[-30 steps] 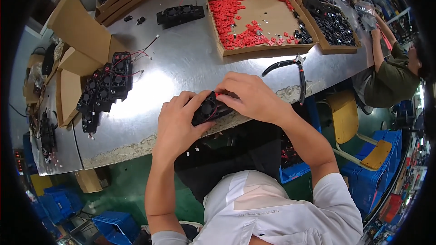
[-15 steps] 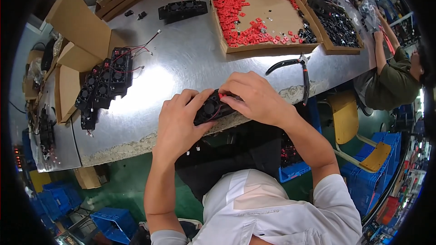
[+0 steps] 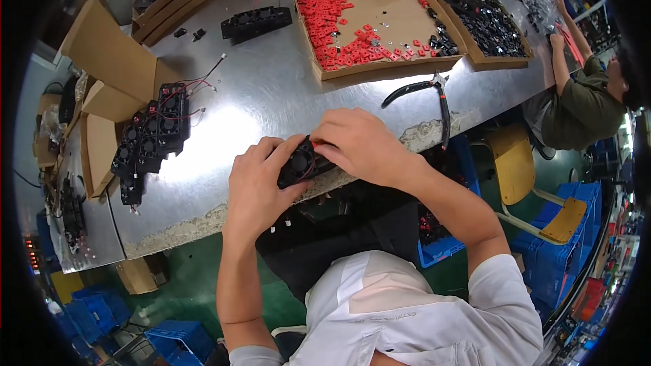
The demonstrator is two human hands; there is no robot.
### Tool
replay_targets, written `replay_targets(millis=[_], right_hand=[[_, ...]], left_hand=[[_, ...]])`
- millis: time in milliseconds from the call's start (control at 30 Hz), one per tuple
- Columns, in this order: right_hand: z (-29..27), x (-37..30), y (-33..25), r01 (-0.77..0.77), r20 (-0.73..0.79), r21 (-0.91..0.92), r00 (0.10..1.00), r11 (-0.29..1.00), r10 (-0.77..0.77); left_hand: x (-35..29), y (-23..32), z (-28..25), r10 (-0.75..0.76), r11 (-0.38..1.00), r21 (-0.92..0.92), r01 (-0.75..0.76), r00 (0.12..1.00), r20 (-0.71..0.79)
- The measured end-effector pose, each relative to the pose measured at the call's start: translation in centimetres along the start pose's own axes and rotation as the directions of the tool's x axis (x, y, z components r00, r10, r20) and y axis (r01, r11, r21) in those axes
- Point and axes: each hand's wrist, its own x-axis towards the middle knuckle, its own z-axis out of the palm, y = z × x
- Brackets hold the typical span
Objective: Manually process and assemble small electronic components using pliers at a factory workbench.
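"The setting?"
"A metal worktop spans the frame, chipped along its front; green floor shows lower left."
"Progress?"
"Several black fan units lie grouped at left, perhaps finished. At centre, the left hand grips one more unit, apparently underway; the right hand pinches a red piece at its edge."

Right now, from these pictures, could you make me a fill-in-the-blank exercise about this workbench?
The left hand holds a black plastic fan unit, and the right hand touches a small piece coloured ____.
The shallow brown tray of small red square parts is made of ____.
On the metal bench, the dark-handled metal pliers lie to the ____ of the fan unit.
The metal-framed chair's backrest is coloured ____.
Missing words: red; cardboard; right; yellow.
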Motion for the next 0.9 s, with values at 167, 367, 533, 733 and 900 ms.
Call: replay_targets(millis=[167, 367, 533, 733, 900], right_hand=[[0.5, -0.7, -0.2, -0.091, -0.043, 0.191, 0.994, 0.977, 0.101], [1.2, -2.1, -1.3, -0.05, -0.131, 0.005, 0.99, 0.999, 0.05], [1.1, -2.4, -1.7, -0.075, -0.15, -0.122, 0.987, 0.99, 0.056], [-4.3, -2.5, 0.4, -0.184, 0.089, 0.186, 0.982, 0.965, 0.17], [-13.1, -8.0, 4.7, -0.327, 0.085, -0.623, 0.875, 0.71, 0.477]], left_hand=[[-0.1, 0.1, -0.1, -0.003, 1.0, -0.006, 0.003, 1.0, 0.0], [0.0, 0.0, -0.1, -0.007, 0.999, -0.037, 0.008, 1.0, 0.025], [0.3, 0.1, 0.0, 0.042, 0.999, -0.014, -0.042, 0.999, -0.012], [0.1, -0.1, -0.1, -0.047, 0.992, -0.115, 0.048, 0.999, 0.015], [0.2, 0.2, -0.1, 0.009, 0.999, -0.046, -0.01, 1.0, -0.011]])
